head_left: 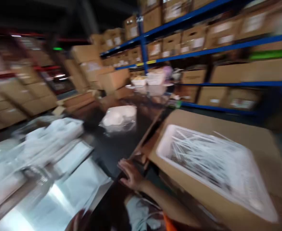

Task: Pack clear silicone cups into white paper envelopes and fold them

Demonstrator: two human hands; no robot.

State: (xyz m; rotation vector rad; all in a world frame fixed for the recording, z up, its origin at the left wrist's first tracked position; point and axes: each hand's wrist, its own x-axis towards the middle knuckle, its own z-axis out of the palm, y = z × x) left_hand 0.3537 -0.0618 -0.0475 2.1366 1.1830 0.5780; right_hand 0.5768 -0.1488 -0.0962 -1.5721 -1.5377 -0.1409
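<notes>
A white perforated plastic basket (164,141) of thin white sticks (198,157) lies at four o'clock; glossy flat white plastic packs (83,179) at eight. Right hand (130,175), spread and empty at six: apparently between grasps; gripping would require closure. Left hand (76,222), at seven, cut off and blurred: grip cannot be determined.

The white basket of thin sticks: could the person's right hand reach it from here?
Probably yes: the right hand looks empty, and only cardboard seems to lie between it and the open-topped basket.
</notes>
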